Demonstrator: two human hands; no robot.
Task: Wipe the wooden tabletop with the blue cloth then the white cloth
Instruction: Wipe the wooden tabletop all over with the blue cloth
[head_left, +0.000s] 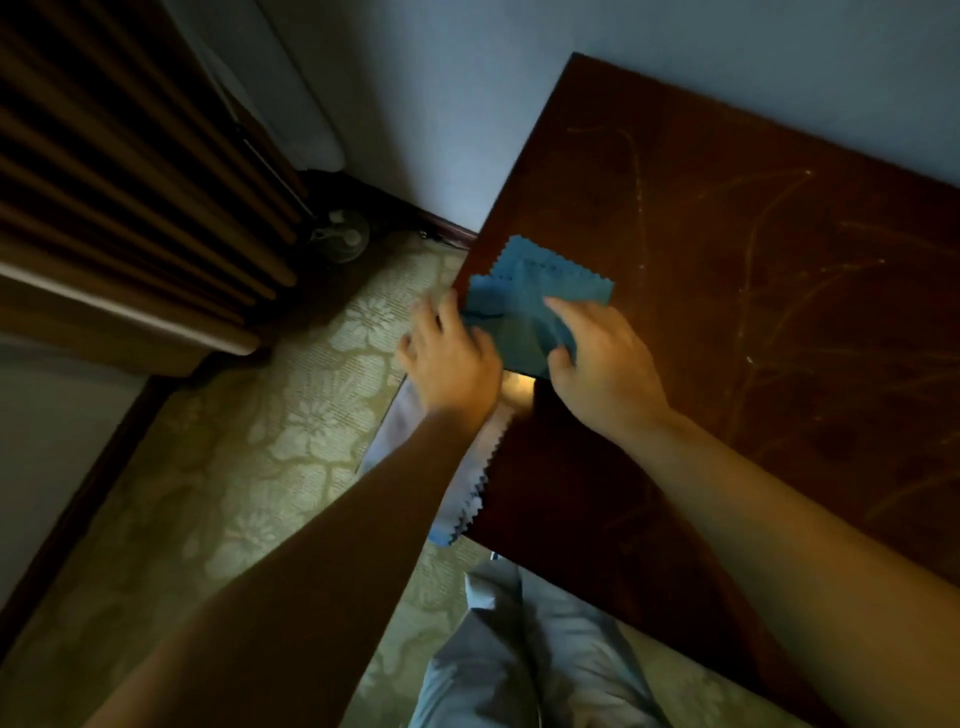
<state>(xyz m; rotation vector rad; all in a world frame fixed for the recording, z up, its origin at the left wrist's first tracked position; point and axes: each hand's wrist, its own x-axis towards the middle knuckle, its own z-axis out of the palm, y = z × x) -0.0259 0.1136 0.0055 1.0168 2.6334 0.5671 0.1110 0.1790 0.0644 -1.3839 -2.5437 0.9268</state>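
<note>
The blue cloth (524, 306) looks thin and limp, best gathered mid-sheet. The left hand (452, 358) and right hand (602, 364) both pinch it with curled fingers.

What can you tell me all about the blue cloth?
The blue cloth is thin and soft-looking, with zigzag-cut edges. It lies rumpled and partly folded at the left edge of the wooden tabletop. The left hand touches its left side at the table edge; the right hand pinches its near right part.
</note>
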